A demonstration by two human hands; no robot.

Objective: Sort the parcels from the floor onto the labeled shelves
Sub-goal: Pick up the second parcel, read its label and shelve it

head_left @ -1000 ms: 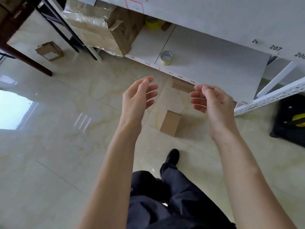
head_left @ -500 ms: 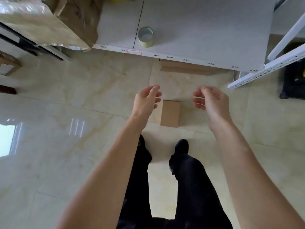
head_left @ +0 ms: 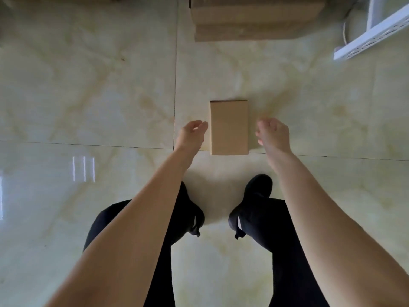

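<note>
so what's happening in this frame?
A person is bent over a small plain brown cardboard parcel lying flat on the glossy cream tiled floor. The left hand and right hand are open on either side of it, not touching yet, so the pickup hasn't started. A larger flat cardboard box lies further ahead beside the white metal shelf frame.

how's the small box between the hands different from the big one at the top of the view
The small box lies whole in view on open floor; the big box is cut off by the frame's top edge. The small box looks narrower, the big box far wider. Both are plain brown cardboard.
</note>
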